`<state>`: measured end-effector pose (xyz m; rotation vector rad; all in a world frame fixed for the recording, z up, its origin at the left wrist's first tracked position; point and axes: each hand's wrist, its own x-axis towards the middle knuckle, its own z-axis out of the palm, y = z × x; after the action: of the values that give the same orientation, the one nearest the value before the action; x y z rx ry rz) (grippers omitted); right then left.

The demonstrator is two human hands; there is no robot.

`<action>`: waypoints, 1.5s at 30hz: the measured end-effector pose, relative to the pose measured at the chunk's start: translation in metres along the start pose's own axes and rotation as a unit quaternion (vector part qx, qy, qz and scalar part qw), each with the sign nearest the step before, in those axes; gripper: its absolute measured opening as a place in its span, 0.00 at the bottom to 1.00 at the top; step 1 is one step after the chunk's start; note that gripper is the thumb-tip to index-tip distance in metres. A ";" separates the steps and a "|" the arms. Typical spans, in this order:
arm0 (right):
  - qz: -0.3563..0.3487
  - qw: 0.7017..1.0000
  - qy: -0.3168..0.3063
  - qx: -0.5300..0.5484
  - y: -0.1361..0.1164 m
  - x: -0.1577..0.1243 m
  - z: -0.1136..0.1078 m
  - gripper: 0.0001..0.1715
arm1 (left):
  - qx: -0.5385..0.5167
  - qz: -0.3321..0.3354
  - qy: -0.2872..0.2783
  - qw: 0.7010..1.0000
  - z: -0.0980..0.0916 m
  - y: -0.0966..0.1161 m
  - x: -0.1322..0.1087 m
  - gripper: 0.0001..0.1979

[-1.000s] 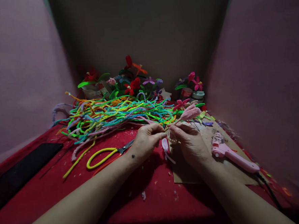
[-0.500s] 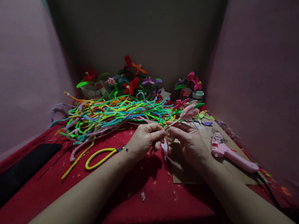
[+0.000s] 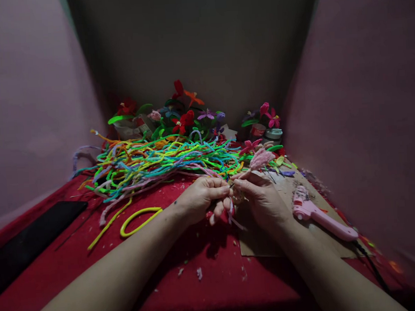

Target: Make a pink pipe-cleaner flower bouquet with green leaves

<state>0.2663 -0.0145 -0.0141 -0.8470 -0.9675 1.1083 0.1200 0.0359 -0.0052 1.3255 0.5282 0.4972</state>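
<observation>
My left hand [image 3: 203, 198] and my right hand [image 3: 259, 197] meet over the red cloth, both pinched on the thin stem of a pale pink pipe-cleaner flower [image 3: 261, 158] whose fuzzy head points up and to the right. A short pale pink strip [image 3: 231, 209] hangs down between the two hands. The exact grip of the fingertips on the stem is small and partly hidden. Yellow-handled scissors [image 3: 140, 220] lie just left of my left wrist, their blades hidden behind the hand.
A big tangle of coloured pipe cleaners [image 3: 158, 161] lies behind the hands, with finished flowers [image 3: 186, 114] at the back wall. A pink glue gun [image 3: 320, 216] rests on cardboard [image 3: 262, 243] to the right. A black flat object [image 3: 30, 241] lies at the left.
Both hands have drawn slightly nearer and lower with the flower. My left hand now covers the scissor blades.
</observation>
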 end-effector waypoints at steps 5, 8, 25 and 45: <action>-0.030 0.998 0.040 -0.022 0.004 0.001 -0.004 0.03 | 0.104 0.046 0.066 0.991 0.005 0.000 0.004 0.10; -0.032 0.997 0.055 -0.035 0.005 0.001 -0.003 0.03 | 0.224 0.123 0.174 0.951 0.009 -0.004 0.006 0.06; 0.022 1.000 0.017 -0.014 -0.001 0.000 0.002 0.05 | -0.001 0.023 0.030 0.999 0.004 0.002 -0.001 0.10; 0.027 0.999 0.017 0.001 -0.007 -0.005 0.007 0.05 | 0.154 0.091 0.158 0.971 0.011 -0.002 -0.001 0.08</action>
<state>0.2608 -0.0202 -0.0062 -0.8922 -0.9209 1.1374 0.1255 0.0266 -0.0051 1.6120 0.7739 0.8117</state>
